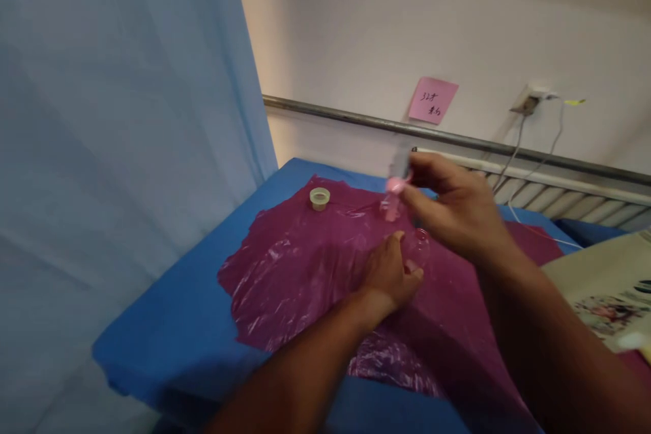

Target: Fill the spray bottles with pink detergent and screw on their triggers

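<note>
My left hand (389, 272) is closed around a small clear plastic bottle (421, 245), just above the purple plastic sheet (305, 264). The bottle's round open neck points up, and its lower part is hidden by the fingers. Higher and to the right, my right hand (450, 203) pinches a small pink piece (395, 185) with a greyish translucent part above it and a clear and pink part below. Motion blurs this piece, so its exact kind cannot be made out. It is apart from the bottle. A small pale round cup (320, 199) stands on the sheet farther left.
Under the sheet lies a blue-covered bed (203, 285). A light blue curtain (127, 115) hangs on the left. Behind run a metal rail (356, 119) and a radiator (549, 196), with cables from a wall socket (529, 100). A printed cream bag (605, 285) lies at right.
</note>
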Demonstrator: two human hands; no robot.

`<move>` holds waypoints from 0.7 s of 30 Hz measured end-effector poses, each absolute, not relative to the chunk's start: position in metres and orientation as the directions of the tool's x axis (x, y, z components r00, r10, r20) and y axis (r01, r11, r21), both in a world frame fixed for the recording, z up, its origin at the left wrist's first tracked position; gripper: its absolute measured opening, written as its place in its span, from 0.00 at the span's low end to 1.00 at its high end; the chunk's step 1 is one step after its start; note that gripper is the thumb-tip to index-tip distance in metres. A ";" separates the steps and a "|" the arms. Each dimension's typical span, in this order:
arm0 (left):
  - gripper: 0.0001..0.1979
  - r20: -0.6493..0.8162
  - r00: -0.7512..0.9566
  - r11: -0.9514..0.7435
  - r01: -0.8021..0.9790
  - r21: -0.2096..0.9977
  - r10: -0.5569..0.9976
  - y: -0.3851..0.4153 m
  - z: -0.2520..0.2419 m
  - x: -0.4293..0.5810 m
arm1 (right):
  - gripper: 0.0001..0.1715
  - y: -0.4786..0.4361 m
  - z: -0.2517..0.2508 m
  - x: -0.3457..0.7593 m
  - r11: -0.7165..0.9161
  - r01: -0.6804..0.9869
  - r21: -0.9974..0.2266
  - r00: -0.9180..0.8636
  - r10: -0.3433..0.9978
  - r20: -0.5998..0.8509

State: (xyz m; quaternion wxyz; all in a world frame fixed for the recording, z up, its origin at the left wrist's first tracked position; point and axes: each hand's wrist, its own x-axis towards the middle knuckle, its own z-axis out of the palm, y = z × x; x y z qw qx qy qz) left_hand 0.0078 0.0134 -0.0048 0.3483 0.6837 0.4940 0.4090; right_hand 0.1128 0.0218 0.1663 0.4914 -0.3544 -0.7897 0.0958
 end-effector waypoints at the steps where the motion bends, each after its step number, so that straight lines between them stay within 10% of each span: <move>1: 0.34 0.211 0.174 -0.266 0.416 0.870 0.962 0.014 -0.003 0.009 | 0.16 0.019 0.172 0.130 0.708 0.430 -0.560 -0.160 0.671 0.724; 7: 0.37 0.204 0.168 -0.259 0.458 0.850 0.965 0.010 0.006 0.003 | 0.13 0.007 0.172 0.192 0.596 0.315 -0.739 0.248 0.700 0.670; 21: 0.38 0.262 0.236 -0.344 0.453 0.822 0.936 0.010 0.010 0.005 | 0.24 0.026 0.089 0.191 0.312 0.042 -0.949 0.075 0.946 0.314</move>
